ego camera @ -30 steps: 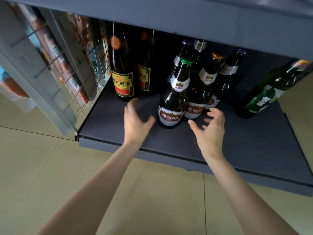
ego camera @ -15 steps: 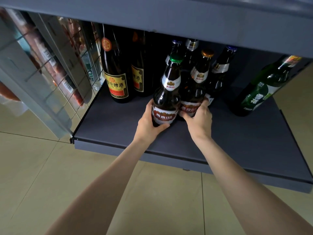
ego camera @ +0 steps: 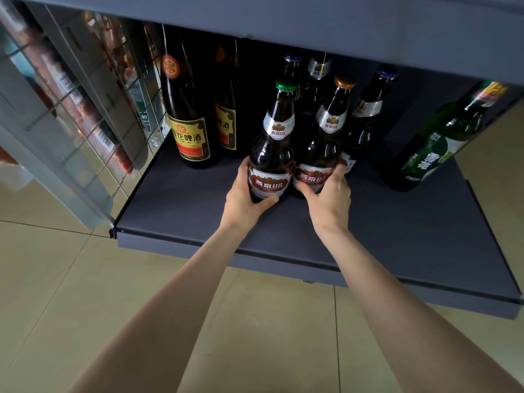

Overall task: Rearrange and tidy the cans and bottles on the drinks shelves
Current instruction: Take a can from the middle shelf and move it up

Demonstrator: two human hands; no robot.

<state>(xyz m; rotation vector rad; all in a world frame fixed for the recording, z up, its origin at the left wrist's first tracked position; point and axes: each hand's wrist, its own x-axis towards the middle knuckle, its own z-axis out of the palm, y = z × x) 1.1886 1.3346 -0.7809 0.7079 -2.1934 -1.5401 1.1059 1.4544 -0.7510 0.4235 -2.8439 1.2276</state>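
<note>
Two brown beer bottles with red and white labels stand side by side on the dark grey bottom shelf (ego camera: 181,205). My left hand (ego camera: 243,197) grips the base of the green-capped bottle (ego camera: 273,143). My right hand (ego camera: 329,197) grips the base of the gold-capped bottle (ego camera: 326,143). Behind them stand three more dark bottles, one with a blue cap (ego camera: 368,114). Two tall dark bottles with yellow labels (ego camera: 187,120) stand at the back left. A green bottle (ego camera: 433,143) stands alone on the right.
The shelf above (ego camera: 283,18) overhangs the bottle tops closely. A wire mesh side panel (ego camera: 93,103) closes the shelf's left end, with packaged goods behind it. Bare shelf surface lies in front of the bottles and toward the right front. Beige tiled floor (ego camera: 56,293) spreads below.
One second ago both hands were open in front of the bottles. They moved forward and closed round the bases of the two front bottles, and have held them since.
</note>
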